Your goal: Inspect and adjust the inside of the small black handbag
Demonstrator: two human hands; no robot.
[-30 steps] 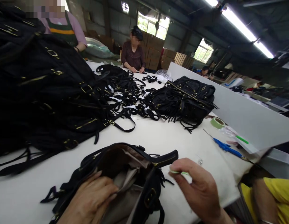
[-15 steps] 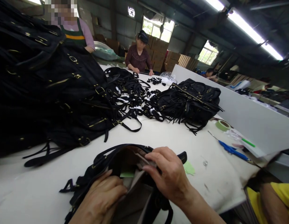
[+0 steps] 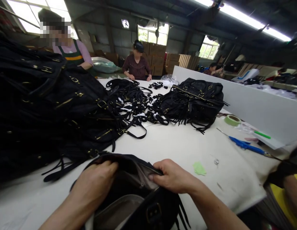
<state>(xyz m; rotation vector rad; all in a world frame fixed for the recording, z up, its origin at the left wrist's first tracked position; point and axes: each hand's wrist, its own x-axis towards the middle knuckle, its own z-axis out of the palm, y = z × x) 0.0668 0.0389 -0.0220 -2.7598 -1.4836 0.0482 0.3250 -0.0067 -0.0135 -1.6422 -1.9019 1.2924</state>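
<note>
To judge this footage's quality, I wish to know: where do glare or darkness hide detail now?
Head view: the bright paned window, upper left, and the long white ceiling tube are washed out; head view: the heaped black fabric bags at left largely merge into darkness; head view: inside the open black fabric bag, shadow hides detail, but the right hand at its edge reads clearly.

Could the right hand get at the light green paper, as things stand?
Probably yes: the light green paper lies on the table near the right hand, with nothing visible between them. But this hand holds the edge of the black bag, so it would likely have to let go first.
</note>
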